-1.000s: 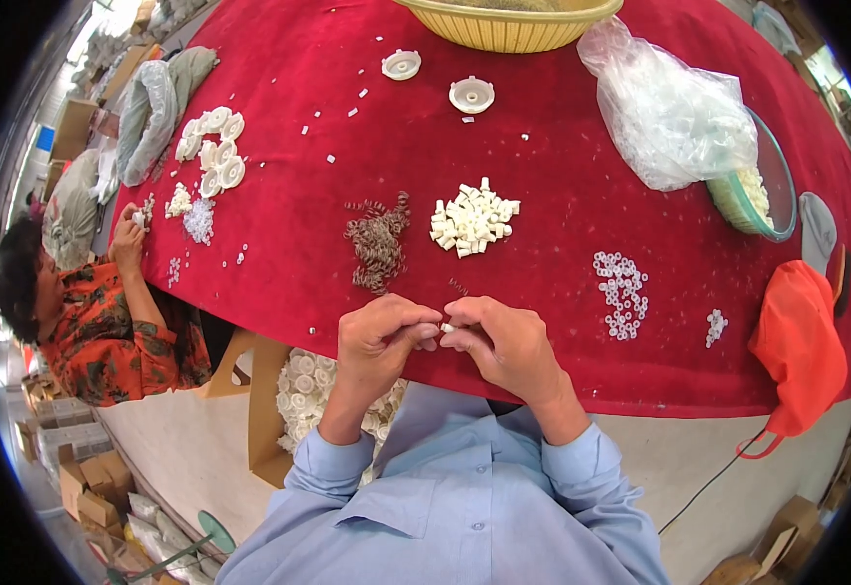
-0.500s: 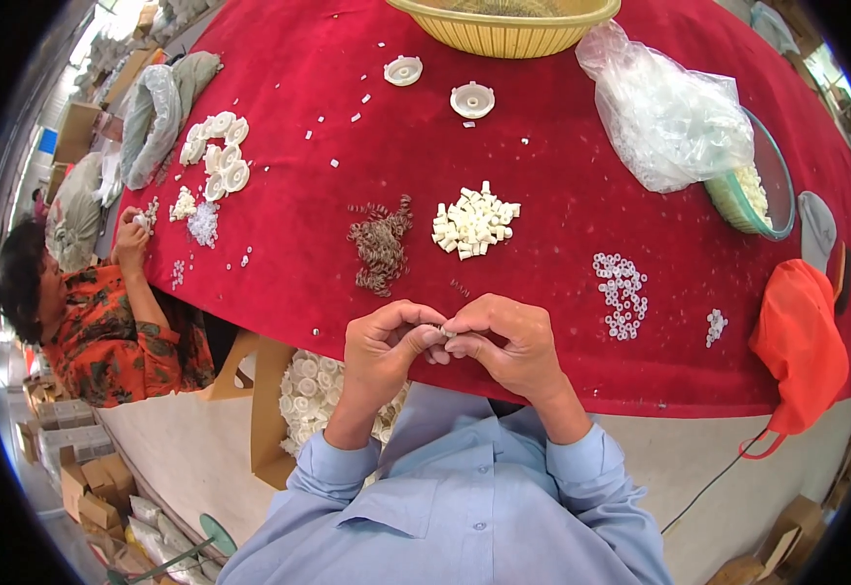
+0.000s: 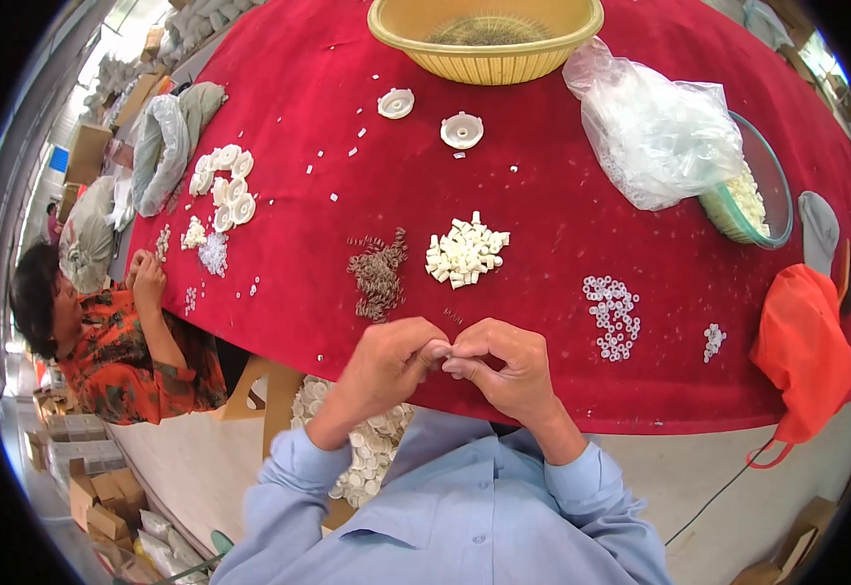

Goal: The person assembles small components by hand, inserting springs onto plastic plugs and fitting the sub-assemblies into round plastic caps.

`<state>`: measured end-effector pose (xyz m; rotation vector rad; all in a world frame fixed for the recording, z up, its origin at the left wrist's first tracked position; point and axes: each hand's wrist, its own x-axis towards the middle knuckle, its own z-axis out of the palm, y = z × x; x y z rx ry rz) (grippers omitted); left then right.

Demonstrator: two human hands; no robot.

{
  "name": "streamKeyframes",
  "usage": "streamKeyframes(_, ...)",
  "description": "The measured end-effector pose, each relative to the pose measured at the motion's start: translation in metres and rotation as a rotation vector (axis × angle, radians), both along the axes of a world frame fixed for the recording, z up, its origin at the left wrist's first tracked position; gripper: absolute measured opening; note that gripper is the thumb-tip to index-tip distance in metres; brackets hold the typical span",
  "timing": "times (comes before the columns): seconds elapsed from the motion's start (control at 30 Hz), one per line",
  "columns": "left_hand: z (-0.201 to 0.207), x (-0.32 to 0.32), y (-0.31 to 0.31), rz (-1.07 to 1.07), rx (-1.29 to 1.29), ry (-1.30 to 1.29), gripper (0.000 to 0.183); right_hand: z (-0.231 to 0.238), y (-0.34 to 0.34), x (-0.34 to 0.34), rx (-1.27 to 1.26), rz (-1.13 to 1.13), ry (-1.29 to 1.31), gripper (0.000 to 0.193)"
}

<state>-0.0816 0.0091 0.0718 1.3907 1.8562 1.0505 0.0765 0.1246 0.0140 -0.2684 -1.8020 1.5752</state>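
L hand [image 3: 386,366] + R hand [image 3: 503,366] meet at near edge of red bench [image 3: 503,195], fingers [image 3: 437,351] pinched together on sth tiny; can't tell what. I see spring pile [image 3: 379,275] just beyond L hand, white plastic bits [image 3: 464,253] right of springs, white rings [image 3: 613,314] further right. Far past springs: 2 white caps [image 3: 462,130], yellow basket [image 3: 489,49].

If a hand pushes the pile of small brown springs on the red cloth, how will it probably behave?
The pile of small brown springs looks tangled, so it would probably drag as a clump. The springs seem thin and light, so a few may scatter. The red cloth looks fuzzy, which likely stops them rolling far.
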Motion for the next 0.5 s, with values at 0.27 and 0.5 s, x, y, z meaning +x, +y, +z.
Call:
streamKeyframes(0.27, 0.02, -0.103, 0.139, 0.156, 0.083, 0.345, 0.031, 0.008, -0.001, -0.002, 0.07, -0.12, 0.056, 0.017)
streamKeyframes(0.5, -0.021, -0.14, 0.238, 0.297, -0.179, 0.691, 0.057, 0.001, -0.005, 0.004, -0.029, -0.149, 0.0, 0.018)
